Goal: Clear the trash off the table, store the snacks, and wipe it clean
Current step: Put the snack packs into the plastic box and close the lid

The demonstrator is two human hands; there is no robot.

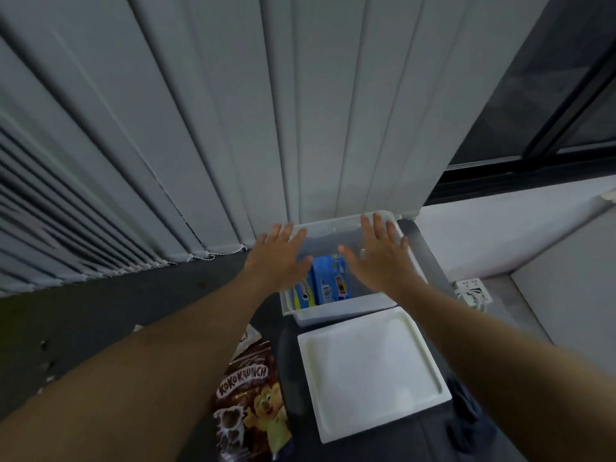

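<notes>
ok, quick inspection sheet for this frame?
Surface: dark table, a few small scraps at its left.
Job's things: clear bin holding blue snack packs; white lid lying beside it, nearer the camera; cereal bag still on the table.
Clutter: dark cloth right of the lid.
Hands: left hand and right hand open, spread over the bin, holding nothing.
Cables: white power strip with cord.
Surroundings: vertical blinds, window.
</notes>
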